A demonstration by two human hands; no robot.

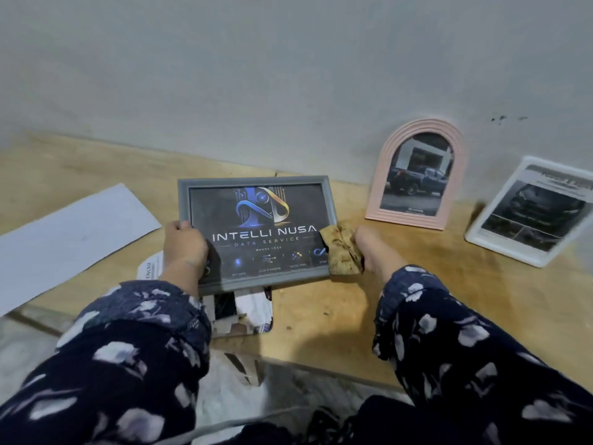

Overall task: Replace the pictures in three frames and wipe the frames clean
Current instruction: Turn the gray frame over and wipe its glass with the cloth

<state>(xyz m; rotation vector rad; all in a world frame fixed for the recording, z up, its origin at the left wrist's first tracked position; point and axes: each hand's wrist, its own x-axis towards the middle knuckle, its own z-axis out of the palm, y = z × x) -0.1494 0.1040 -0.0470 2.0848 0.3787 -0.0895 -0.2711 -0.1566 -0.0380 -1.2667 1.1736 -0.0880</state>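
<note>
Nearest the viewer, two forearms in dark navy sleeves with a pale floral print reach forward over a light wooden tabletop [308, 319]. Under the left arm, at the table's near edge, lies a small pile of loose printed pictures and cardboard pieces [239, 311], partly hidden by what is held above it.

The left hand [184, 248] grips the left side of a grey rectangular picture frame [256, 234], thumb curled over its front edge. The frame is tilted up towards the viewer and shows a dark print with a blue and gold logo and the words "INTELLI NUSA DATA SERVICE". The right hand [373, 248] clutches a crumpled, stained tan cloth [341, 248], which presses against the frame's right edge near its lower right corner.

To the left, a large white sheet of paper [70, 239] lies flat on the table. Further back on the right, a pink arched frame [417, 175] stands upright against the grey wall [288, 75] and holds a picture of a dark pickup truck. At the far right, a white rectangular frame [529, 213] leans back, showing a blurred print of a dark vehicle with text.
</note>
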